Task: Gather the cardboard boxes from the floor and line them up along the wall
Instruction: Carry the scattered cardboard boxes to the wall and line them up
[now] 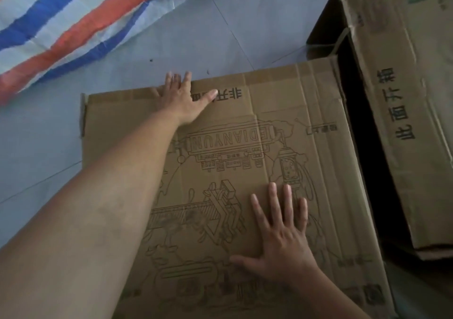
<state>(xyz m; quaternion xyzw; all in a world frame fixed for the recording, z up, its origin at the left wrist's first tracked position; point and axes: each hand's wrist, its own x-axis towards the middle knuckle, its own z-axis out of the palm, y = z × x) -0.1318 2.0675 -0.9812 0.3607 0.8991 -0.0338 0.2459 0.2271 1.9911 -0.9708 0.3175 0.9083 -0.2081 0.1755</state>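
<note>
A large flattened cardboard box (294, 127) printed with line drawings lies in front of me on the pale floor. My left hand (182, 98) reaches to its far edge, fingers spread flat, the fingertips over the edge. My right hand (282, 230) lies flat on the near right part of the same box, fingers spread. A second cardboard box (404, 103) with large printed characters lies at the right, apart from both hands.
A striped red, blue and white woven plastic sheet (61, 29) covers the floor at the upper left. A dark gap (360, 147) separates the two boxes. Bare tiled floor (232, 19) shows beyond the first box.
</note>
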